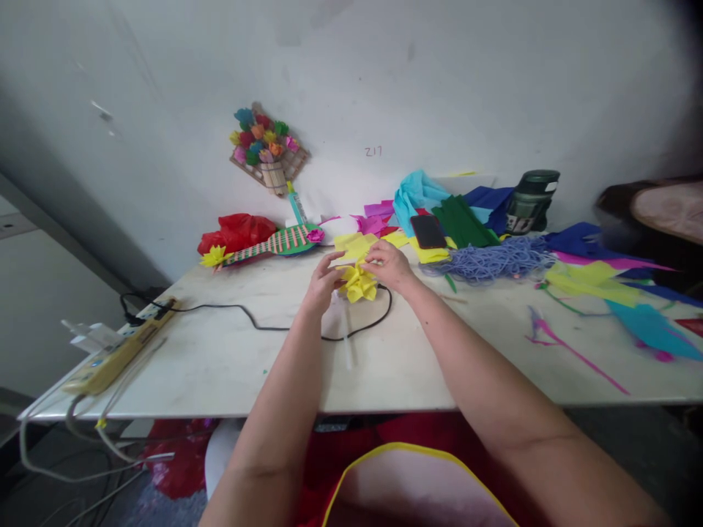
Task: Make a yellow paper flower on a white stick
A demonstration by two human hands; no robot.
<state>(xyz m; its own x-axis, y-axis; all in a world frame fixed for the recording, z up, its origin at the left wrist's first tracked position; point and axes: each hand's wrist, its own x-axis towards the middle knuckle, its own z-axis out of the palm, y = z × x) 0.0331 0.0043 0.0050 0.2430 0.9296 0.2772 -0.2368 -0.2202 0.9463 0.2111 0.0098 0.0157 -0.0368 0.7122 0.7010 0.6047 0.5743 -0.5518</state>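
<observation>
White marble-looking table [231,366] is sitting pushed up against a plain white wall [439,73], and it's pretty cluttered with craft stuff. Both bare hands are working out near the middle of it: the left hand [321,284] is pinching the left side of a crumpled yellow paper flower [358,284], and the right hand [391,265] is gripping it from the top right, fingers curled down onto the paper. So the flower is sitting between the two hands, just above the table, right over a black cable [263,322] that's looping across the surface from a beige power strip [118,348] hanging near the left edge. Just behind the hands a flat yellow sheet [354,245] is lying on the table. Further back a black phone [428,231] is resting on a heap of coloured paper [439,208], with a bundle of purple-blue cord [494,260] beside it and a dark green bottle [532,199] standing near the wall. Off to the left, a red plastic bag [237,230] and a striped paper guitar [274,243] are lying by the wall, and a little bouquet craft [266,146] is hanging above them.
</observation>
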